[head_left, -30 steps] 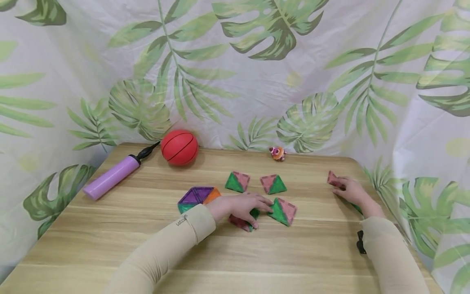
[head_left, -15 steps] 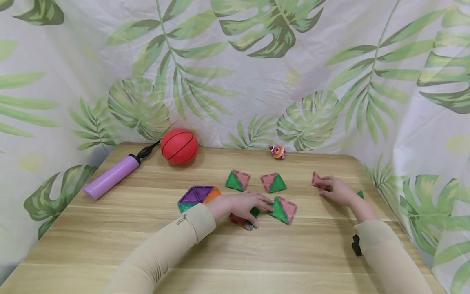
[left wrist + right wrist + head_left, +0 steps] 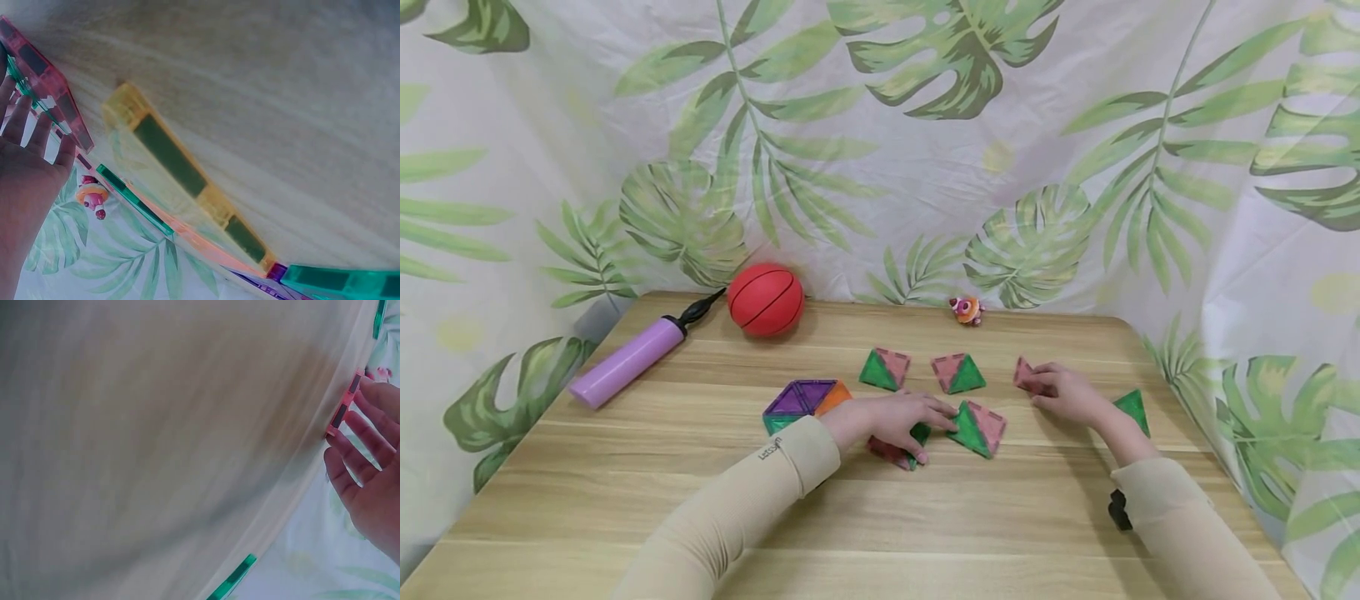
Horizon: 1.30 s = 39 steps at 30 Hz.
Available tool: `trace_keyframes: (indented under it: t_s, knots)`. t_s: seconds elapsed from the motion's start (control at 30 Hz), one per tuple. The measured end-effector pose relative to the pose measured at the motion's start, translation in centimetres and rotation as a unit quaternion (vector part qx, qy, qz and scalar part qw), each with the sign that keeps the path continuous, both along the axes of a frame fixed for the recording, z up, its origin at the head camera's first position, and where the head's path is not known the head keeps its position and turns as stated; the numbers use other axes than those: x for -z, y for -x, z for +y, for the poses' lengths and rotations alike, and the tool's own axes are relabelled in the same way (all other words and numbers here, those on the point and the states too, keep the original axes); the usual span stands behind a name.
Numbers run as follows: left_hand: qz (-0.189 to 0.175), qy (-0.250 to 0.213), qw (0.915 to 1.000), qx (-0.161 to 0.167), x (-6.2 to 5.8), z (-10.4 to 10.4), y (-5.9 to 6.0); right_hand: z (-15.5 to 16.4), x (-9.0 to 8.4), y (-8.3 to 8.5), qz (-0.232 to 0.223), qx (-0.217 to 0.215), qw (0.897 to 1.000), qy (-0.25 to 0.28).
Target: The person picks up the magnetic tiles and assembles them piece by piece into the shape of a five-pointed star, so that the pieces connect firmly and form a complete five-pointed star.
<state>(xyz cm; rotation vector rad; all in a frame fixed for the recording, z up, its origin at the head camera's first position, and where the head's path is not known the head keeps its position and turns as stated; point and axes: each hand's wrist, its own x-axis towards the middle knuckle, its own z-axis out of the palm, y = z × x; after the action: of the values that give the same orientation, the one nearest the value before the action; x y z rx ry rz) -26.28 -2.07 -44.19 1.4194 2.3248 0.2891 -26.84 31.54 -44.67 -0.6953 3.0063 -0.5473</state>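
Observation:
My right hand [image 3: 1063, 396] pinches a red triangular magnetic tile [image 3: 1022, 374] close over the table; in the right wrist view, fingertips meet that tile's edge [image 3: 345, 403]. Behind this hand lies a green triangular tile [image 3: 1132, 410]. With fingers spread, my left hand [image 3: 898, 421] rests over a red-and-green tile pair [image 3: 891, 454], partly hidden beneath it. Its fingertips reach the edge of another red-and-green pair [image 3: 976, 429]. Two similar pairs lie farther back, one at left [image 3: 885, 370] and one at right [image 3: 958, 374].
Left of the left hand sits a group of purple, orange and teal tiles [image 3: 802, 400], partly covered by the sleeve; the left wrist view also shows a yellow tile [image 3: 169, 156]. Farther back are a purple hand pump [image 3: 628, 362], a red ball [image 3: 766, 300] and a small figurine [image 3: 967, 311].
My right hand has moved left with the red triangular tile, toward the paired tiles, uncovering the green triangle behind it. The left hand has stayed in place.

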Motion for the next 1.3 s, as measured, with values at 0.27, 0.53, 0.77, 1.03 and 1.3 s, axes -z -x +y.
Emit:
trace_keyframes:
  t_s: [0.27,0.53,0.77,1.03,1.3]
  knots:
    - [0.000,0.000,1.0000,-0.001,0.2,0.1,0.1,-0.9,0.2,0.0,-0.005,-0.023,1.000,0.006]
    - [-0.004,-0.005,1.0000,0.007,-0.2,0.7,0.5,1.8,-1.3,-0.9,-0.046,-0.010,0.997,0.060]
    - [0.026,-0.053,0.9978,-0.032,-0.6,2.8,1.6,7.4,-3.3,-2.4,-0.028,0.035,0.999,0.018]
    - [0.085,-0.046,0.9934,-0.063,-0.4,6.4,2.9,12.7,-2.4,-4.1,-0.082,0.092,0.992,-0.006]
    - [0.096,0.003,0.9929,-0.071,0.4,9.2,4.1,13.3,-1.0,-4.1,-0.041,0.082,0.995,-0.030]
